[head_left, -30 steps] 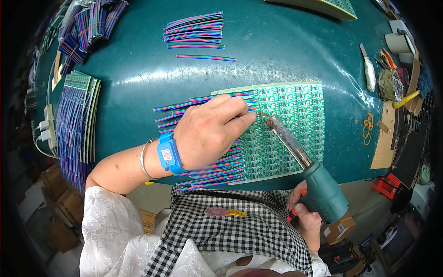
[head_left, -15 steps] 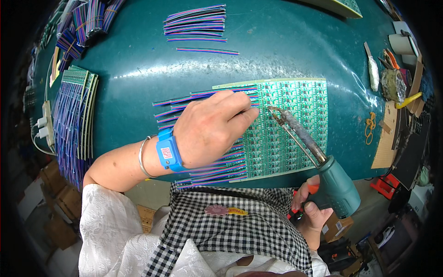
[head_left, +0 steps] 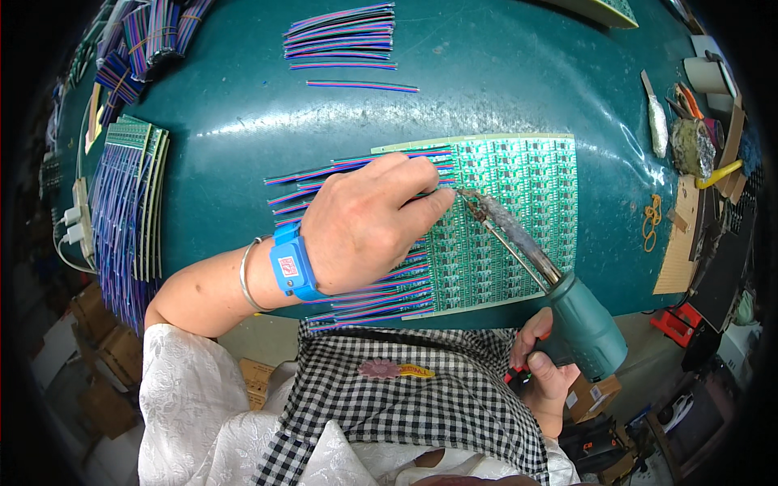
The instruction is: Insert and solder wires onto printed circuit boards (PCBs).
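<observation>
My left hand (head_left: 369,223), wearing a blue wrist strap (head_left: 297,263), lies over the left part of a green circuit board panel (head_left: 506,235). Its thumb and forefinger pinch together on a ribbon cable, mostly hidden beneath them, at a row of pads. Other flat multicoloured ribbon cables (head_left: 381,300) stick out from the panel's left side, above and below the hand. My right hand (head_left: 547,368) is closed round the handle of a green soldering gun (head_left: 587,324). The gun's dark tip (head_left: 466,196) is right beside the left fingertips, at the board.
Loose ribbon cables (head_left: 340,36) lie at the table's far side, with bundled ones (head_left: 154,36) at far left. A stack of wired panels (head_left: 134,194) stands at left, near a power strip (head_left: 81,223). Rubber bands (head_left: 651,223), a wrapped blade (head_left: 655,117) and cardboard (head_left: 677,243) are at right.
The soldering gun has shifted slightly left, bringing its tip closer to my left fingertips. My left hand has stayed almost in place, still pinching.
</observation>
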Available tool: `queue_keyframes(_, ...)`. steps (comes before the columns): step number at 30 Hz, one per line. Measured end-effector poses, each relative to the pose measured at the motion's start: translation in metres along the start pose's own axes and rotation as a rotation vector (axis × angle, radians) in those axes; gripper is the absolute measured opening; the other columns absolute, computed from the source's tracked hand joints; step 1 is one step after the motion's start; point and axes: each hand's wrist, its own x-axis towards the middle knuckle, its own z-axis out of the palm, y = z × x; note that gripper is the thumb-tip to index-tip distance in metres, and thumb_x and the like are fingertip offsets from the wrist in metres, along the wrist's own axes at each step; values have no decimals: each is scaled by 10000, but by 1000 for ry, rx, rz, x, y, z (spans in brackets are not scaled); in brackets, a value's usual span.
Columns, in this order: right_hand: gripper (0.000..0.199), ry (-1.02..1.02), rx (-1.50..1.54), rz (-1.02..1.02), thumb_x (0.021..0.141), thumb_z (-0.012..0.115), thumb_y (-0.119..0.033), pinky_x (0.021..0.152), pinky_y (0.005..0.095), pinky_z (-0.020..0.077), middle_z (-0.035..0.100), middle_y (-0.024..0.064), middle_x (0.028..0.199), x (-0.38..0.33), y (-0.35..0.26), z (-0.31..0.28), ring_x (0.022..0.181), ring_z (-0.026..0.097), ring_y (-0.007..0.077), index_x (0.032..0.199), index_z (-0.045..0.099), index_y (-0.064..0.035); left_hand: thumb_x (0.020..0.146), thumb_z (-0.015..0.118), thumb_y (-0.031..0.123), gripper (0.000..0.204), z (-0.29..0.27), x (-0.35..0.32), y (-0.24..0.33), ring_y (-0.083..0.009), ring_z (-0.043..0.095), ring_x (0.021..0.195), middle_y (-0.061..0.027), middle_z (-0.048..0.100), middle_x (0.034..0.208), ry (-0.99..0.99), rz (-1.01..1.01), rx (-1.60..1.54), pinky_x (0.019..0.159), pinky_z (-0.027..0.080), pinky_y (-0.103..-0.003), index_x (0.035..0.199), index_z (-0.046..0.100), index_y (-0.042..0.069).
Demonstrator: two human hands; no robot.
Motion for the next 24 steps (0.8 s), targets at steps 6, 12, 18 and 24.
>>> queue_keyframes(6,477,0,68,-26,779,862,-206,468,302,472,521,103,797,3,1,2,546,528,166,1028,517,11,705,719,-72,324,0,2,-2,-277,634,784,-111,584,906,15,12,2,673,539,-390,1026,734,-31)
queue_keyframes(12,424,-17,25,25,790,855,-224,569,307,489,567,91,795,2,-6,2,627,568,192,1029,580,-6,701,719,-74,330,2,1,-3,-270,625,769,-107,583,901,27,17,2,652,530,-382,1027,736,-26)
queue_keyframes(18,479,0,73,-44,826,835,-223,456,305,494,536,111,776,2,-9,3,541,565,175,1055,521,57,689,720,-74,344,-1,2,-1,-275,630,778,-106,585,901,-3,9,5,665,538,-387,1029,734,-24)
queue_keyframes(24,485,14,4,86,799,836,-240,566,305,487,552,78,774,-2,-14,6,635,567,175,1098,566,29,684,717,-71,352,2,0,-1,-279,628,780,-109,583,905,12,15,13,663,536,-392,1033,733,-25)
